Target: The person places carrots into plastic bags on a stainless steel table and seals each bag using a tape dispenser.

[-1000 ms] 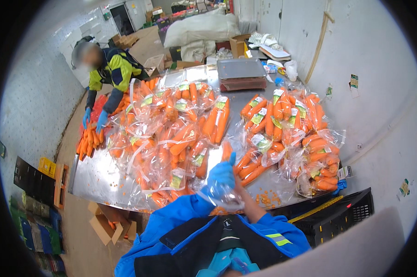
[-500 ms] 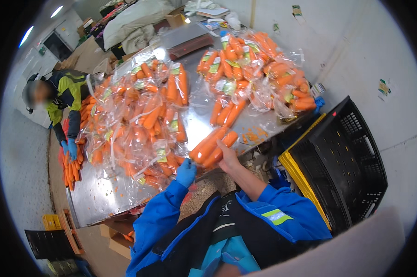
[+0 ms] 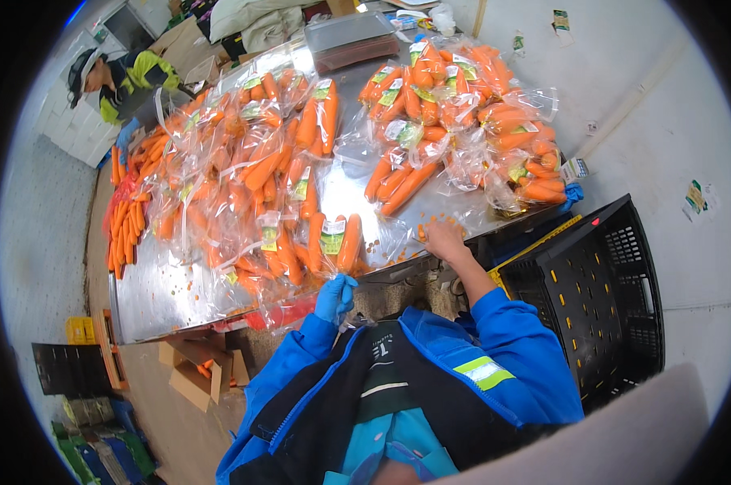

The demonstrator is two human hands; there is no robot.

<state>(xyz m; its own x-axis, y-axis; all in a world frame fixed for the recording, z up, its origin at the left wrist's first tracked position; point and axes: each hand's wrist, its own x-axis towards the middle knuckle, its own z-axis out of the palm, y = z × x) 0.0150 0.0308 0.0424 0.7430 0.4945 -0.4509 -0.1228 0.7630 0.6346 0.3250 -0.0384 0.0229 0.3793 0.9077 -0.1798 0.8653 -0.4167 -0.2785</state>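
My left hand (image 3: 333, 297), in a blue glove, is closed around the gathered neck of a clear bag of carrots (image 3: 349, 242). The bag lies at the table's near edge, its green-and-white label facing up. My bare right hand (image 3: 446, 241) is at the table edge to the right, fingers bent down among small orange pieces (image 3: 435, 220). Its fingertips are partly hidden, so what they pinch is too small to make out. Left of the bag, many more bagged carrots (image 3: 260, 174) lie heaped on the metal table (image 3: 163, 311).
Another pile of bagged carrots (image 3: 462, 97) covers the table's right back. Black crates (image 3: 592, 299) stand at my right. A co-worker (image 3: 131, 81) bends over loose carrots (image 3: 125, 230) at the far left. An open cardboard box (image 3: 196, 380) sits on the floor.
The carrot bag, held in both hands before, now lies label up, with only my left hand on its neck. My right hand has let go and moved right to the small orange pieces.
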